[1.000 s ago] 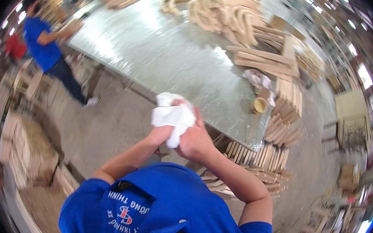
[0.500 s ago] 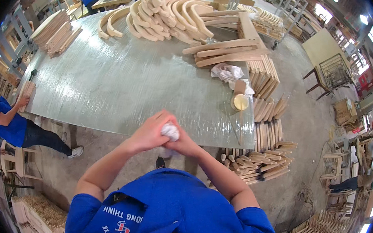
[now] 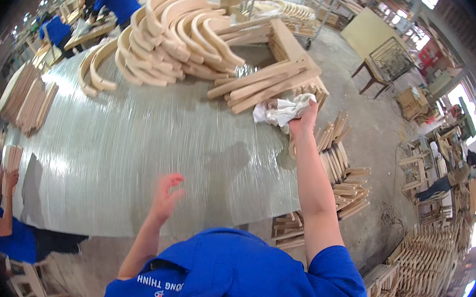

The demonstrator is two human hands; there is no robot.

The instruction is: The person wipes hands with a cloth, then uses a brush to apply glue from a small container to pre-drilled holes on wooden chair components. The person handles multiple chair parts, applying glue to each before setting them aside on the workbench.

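Observation:
My right hand (image 3: 304,120) is stretched forward at the table's right side, its fingers closed on a crumpled white cloth (image 3: 286,111). Part of the cloth spreads leftward over the table beside the wooden pieces. My left hand (image 3: 167,196) hovers over the near part of the plastic-covered table (image 3: 129,161), slightly blurred. Its fingers are apart and loosely bent, with nothing in them. Just beyond the cloth lie several straight pale wooden pieces (image 3: 266,86). My right hand and forearm mostly hide the cup that stood near the cloth.
A big heap of curved wooden parts (image 3: 174,35) fills the table's far side. Flat wooden slats (image 3: 27,99) are stacked at far left, where a co-worker (image 3: 7,230) holds wood. Bundled wooden legs (image 3: 336,163) stand by the right edge. A metal-framed chair (image 3: 384,65) stands beyond.
My hands, together around a white wad before, have separated. The right has reached forward and right to the cloth; the left is empty. The view has shifted, and the co-worker has raised the wood.

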